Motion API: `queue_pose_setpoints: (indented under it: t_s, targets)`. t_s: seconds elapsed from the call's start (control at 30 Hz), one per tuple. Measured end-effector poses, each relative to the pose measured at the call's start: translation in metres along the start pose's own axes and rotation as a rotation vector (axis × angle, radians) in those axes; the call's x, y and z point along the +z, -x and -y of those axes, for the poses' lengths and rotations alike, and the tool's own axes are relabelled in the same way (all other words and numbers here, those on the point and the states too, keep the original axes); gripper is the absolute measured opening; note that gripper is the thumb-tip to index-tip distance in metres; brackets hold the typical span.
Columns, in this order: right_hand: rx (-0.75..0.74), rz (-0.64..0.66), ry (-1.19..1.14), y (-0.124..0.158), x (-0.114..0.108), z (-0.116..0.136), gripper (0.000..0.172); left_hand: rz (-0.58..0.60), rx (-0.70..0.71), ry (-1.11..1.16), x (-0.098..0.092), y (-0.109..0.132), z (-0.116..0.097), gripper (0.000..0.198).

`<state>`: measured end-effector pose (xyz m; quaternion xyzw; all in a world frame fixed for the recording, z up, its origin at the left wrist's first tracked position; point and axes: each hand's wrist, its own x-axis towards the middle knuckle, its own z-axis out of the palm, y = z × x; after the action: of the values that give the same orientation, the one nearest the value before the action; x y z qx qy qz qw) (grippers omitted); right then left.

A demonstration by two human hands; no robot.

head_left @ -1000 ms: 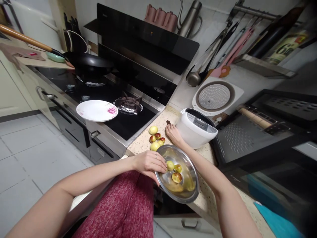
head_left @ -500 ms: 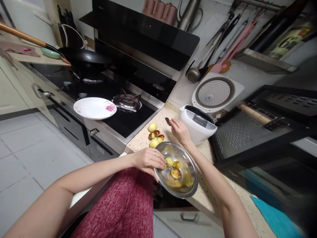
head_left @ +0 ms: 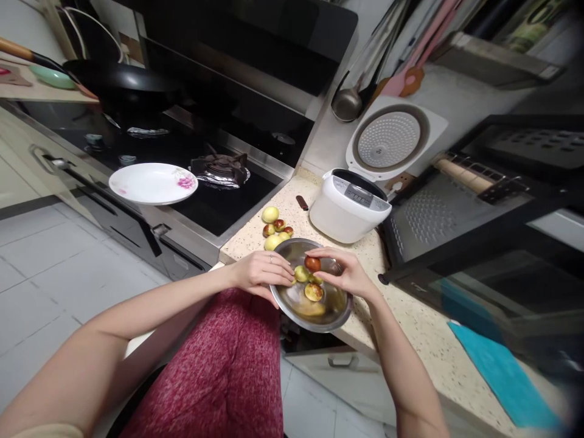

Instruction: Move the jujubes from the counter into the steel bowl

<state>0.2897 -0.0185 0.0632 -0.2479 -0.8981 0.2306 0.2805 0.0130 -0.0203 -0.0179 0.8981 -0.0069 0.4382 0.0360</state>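
Note:
My left hand (head_left: 267, 271) is closed on the near-left rim of a stainless steel bowl (head_left: 335, 313), its fingertips inside beside the fruit. Between the thumb and fingers of my right hand (head_left: 344, 271) is a reddish-brown jujube (head_left: 312, 263), held over the bowl. Yellow-green jujubes (head_left: 301, 274) and a brown-patched jujube (head_left: 314, 292) lie in the bowl. Just beyond the rim, several more jujubes (head_left: 270, 214), some green and some brown-blotched, rest on the counter. A small dark brown oblong item (head_left: 302, 202) lies behind them; its kind is unclear.
A white rice cooker (head_left: 349, 213) stands on the counter with its lid up. Left of the fruit is the gas stove (head_left: 219, 219), bearing a white floral plate (head_left: 152, 184) and a black wok (head_left: 123, 85). A dark oven (head_left: 456, 243) and a teal cloth (head_left: 502, 371) are at right.
My right hand has left the dark brown item on the counter and come back to the bowl, where it now holds a reddish-brown jujube. My left hand stays on the rim.

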Motion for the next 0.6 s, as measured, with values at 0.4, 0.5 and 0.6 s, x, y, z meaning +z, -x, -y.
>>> queue_pose_setpoints:
  t_s: [0.4, 0.5, 0.6]
  targets:
    - [-0.092, 0.264, -0.094, 0.005, 0.013, 0.008, 0.033, 0.048, -0.151, 0.053, -0.002, 0.009, 0.002, 0.038]
    - [-0.098, 0.271, -0.089, 0.006, 0.013, 0.008, 0.028, 0.060, -0.158, 0.045, -0.003, 0.006, 0.001, 0.039]
    - [-0.096, 0.288, -0.084, 0.006, 0.012, 0.008, 0.027, 0.061, -0.146, 0.036, -0.003, 0.005, 0.000, 0.040]
